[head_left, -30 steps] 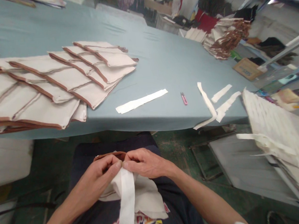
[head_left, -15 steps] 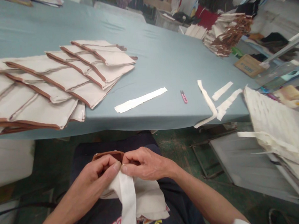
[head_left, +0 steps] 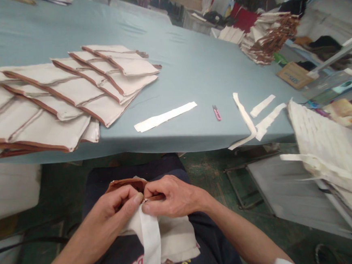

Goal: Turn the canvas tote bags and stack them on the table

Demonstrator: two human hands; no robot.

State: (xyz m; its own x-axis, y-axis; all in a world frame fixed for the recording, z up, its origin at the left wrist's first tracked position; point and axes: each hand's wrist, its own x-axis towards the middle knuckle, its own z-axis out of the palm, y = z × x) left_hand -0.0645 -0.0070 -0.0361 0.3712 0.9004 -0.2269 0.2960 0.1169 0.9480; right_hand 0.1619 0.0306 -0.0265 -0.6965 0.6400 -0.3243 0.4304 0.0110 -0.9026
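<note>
In my lap lies a cream fabric piece with brown edging (head_left: 176, 237). A long white fabric strip (head_left: 152, 239) hangs down from its edge, over my dark shirt. My left hand (head_left: 121, 211) pinches the edge where strip and piece meet, thumb and forefinger pressed together. Close against it, my right hand (head_left: 170, 195) is closed on the same brown-edged piece, thumb at the top of the strip. The fingertips hide most of the spot between them. Part of the brown edge arches up behind both hands.
On the blue-covered table (head_left: 186, 74), cream pieces with brown edging (head_left: 90, 86) overlap at left. White strips (head_left: 165, 116) and pink-handled thread snips (head_left: 216, 113) lie near the front edge. More strips (head_left: 332, 148) lie on a board at right. A brown-and-cream pile (head_left: 270, 37) stands farther back.
My right hand's fingertips have shifted slightly along the edge, and a little more of the brown edging shows between the hands. The strip still hangs in about the same place.
</note>
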